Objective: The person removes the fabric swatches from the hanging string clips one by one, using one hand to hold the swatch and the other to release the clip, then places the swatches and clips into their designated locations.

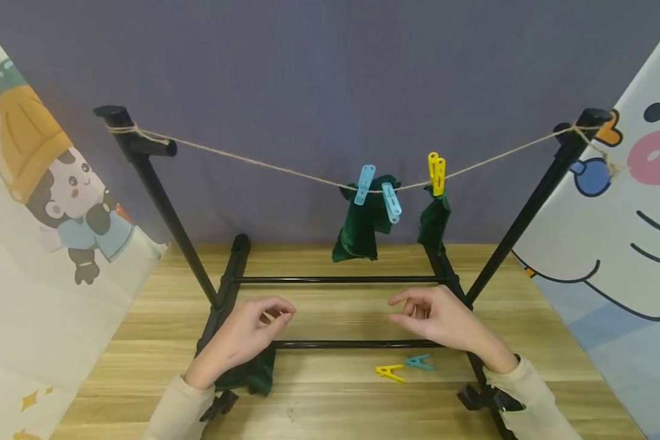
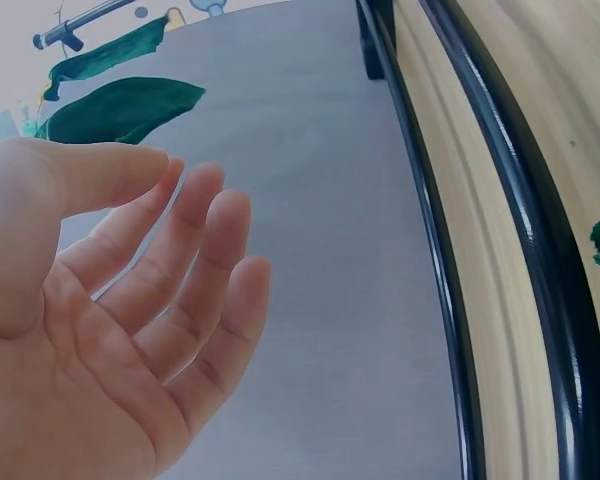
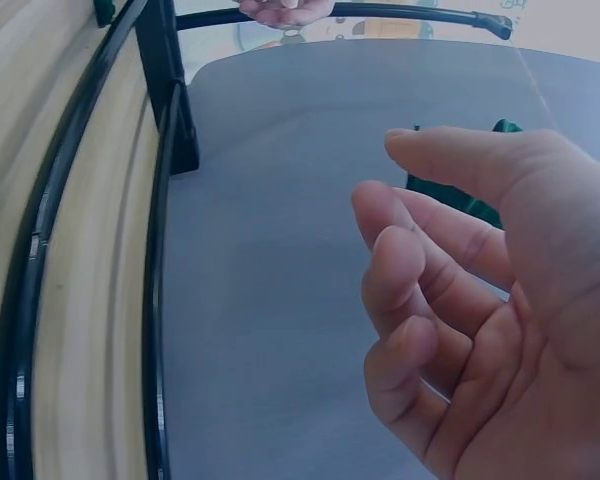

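Note:
My left hand [image 1: 251,330] hovers over the left part of the black frame, fingers loosely bent and holding nothing. Opposite it, my right hand [image 1: 437,316] is also free of any object, its thumb and forefinger apart. On the twine [image 1: 253,161] hangs a dark green velvety cloth piece [image 1: 359,229] with a blue clothespin [image 1: 365,184] and a second blue clothespin [image 1: 392,203] on it. To its right, a yellow clothespin [image 1: 438,176] holds a smaller green cloth piece [image 1: 434,223]. Another green cloth [image 1: 260,374] lies on the table, partly hidden under my left forearm.
A yellow clothespin [image 1: 389,373] and a blue clothespin [image 1: 420,362] lie on the wooden table [image 1: 330,409]. The frame's left post [image 1: 170,214] and right post [image 1: 519,226] carry the twine; a front bar [image 1: 357,344] and a back bar [image 1: 335,280] cross between its feet.

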`<state>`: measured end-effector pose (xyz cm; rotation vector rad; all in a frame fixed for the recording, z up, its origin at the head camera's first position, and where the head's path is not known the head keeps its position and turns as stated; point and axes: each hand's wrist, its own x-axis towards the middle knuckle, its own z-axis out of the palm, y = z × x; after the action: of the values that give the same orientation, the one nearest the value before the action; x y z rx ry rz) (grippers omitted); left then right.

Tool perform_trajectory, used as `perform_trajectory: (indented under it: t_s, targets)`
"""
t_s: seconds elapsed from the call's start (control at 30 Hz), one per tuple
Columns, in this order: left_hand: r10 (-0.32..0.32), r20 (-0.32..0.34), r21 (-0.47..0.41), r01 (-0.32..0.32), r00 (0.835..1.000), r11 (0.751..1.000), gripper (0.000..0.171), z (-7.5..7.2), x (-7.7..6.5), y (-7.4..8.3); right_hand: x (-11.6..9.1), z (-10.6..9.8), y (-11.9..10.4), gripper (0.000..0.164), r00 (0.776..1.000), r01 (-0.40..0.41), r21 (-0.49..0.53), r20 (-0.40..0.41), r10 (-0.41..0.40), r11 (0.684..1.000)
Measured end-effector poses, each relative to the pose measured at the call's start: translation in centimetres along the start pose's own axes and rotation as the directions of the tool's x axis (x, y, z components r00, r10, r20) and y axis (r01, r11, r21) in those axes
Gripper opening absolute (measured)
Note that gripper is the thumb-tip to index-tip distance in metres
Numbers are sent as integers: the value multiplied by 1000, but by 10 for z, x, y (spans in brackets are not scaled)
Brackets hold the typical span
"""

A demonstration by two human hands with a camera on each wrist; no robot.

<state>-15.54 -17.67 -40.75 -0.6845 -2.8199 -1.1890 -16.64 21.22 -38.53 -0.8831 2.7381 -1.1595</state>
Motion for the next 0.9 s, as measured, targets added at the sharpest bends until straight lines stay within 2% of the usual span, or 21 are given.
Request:
perform_trajectory:
  t_s: [0.17, 0.37, 0.73, 0.9]
  targets:
    - [11, -26, 2, -11, 1000, 1000, 15, -4, 3, 5, 4, -5, -5, 19, 999, 23, -5, -24, -23, 1000]
    - [70, -79, -3, -70, 994, 998, 15, -10, 8, 11, 7, -10, -10, 17, 998, 50, -21, -44, -51, 999]
    - [116, -122, -3, -117, 986, 993, 15, -11, 17, 16, 8, -24, -20, 19, 999, 15, -13, -52, -16, 1000]
    - [138, -146, -19, -142, 980, 990, 15, -10, 22, 23, 10, -30, -25, 19, 998, 27, -24, -65, -28, 999]
